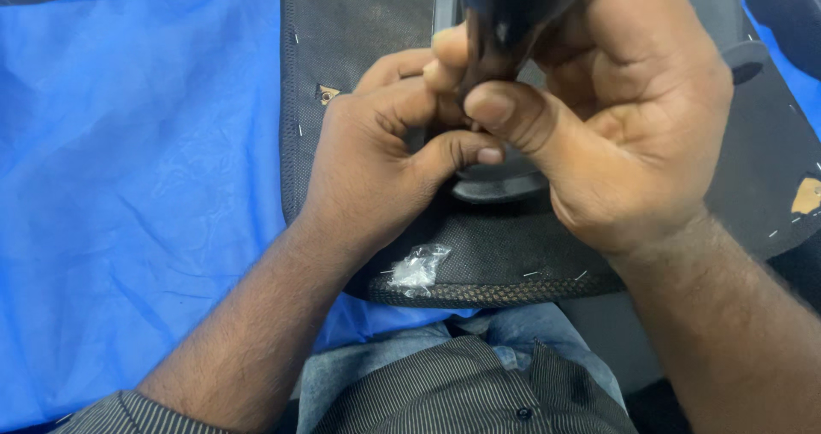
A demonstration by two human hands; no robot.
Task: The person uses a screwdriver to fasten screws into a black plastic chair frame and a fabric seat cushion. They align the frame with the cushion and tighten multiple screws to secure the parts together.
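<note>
Nearest me: my striped shirt (445, 391) and jeans (505, 336). Just beyond, a crumpled scrap of clear plastic (417, 269) lies on the near edge of the black fabric-covered chair seat (505, 263), upside down on my lap, small staples along its rim. My left hand (376, 165) is curled, thumb tucked, fingers bent against the seat's middle. My right hand (599, 118) pinches a dark, blurred object (513, 11) between thumb and fingers; cannot identify it. Blue cloth (137, 169) spreads left and far.
</note>
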